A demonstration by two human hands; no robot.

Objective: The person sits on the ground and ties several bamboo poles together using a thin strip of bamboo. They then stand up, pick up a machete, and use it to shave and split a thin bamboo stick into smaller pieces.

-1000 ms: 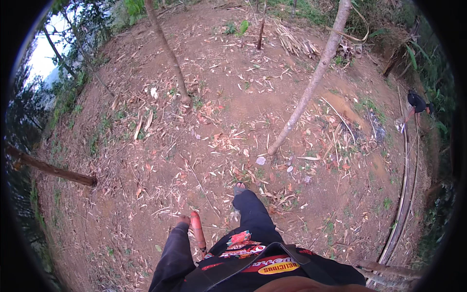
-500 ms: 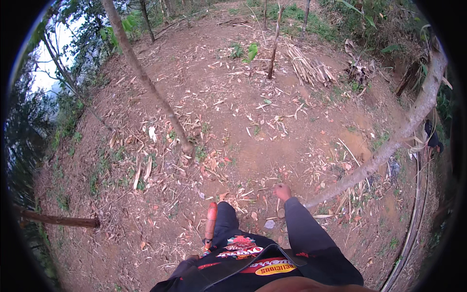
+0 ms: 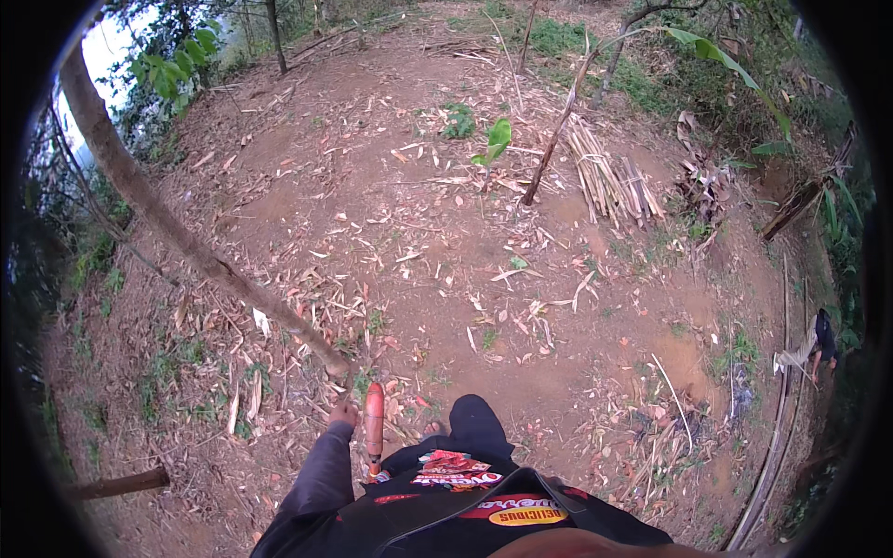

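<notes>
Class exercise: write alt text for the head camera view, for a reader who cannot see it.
Looking down, a person in dark trousers walks over bare reddish earth strewn with dry leaves, an orange-red handled tool by the left leg. A slim leaning tree trunk crosses the left side, and a bundle of pale cut canes lies ahead. Neither hand shows clearly.

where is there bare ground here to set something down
Bare reddish soil lies upper left, between the leaning grey tree trunk and the thin sapling with one green leaf. Another barer patch sits right of the person's dark trouser leg. Dry leaves crowd the trunk's base, and the pale cut-stick bundle fills the upper right.
</notes>
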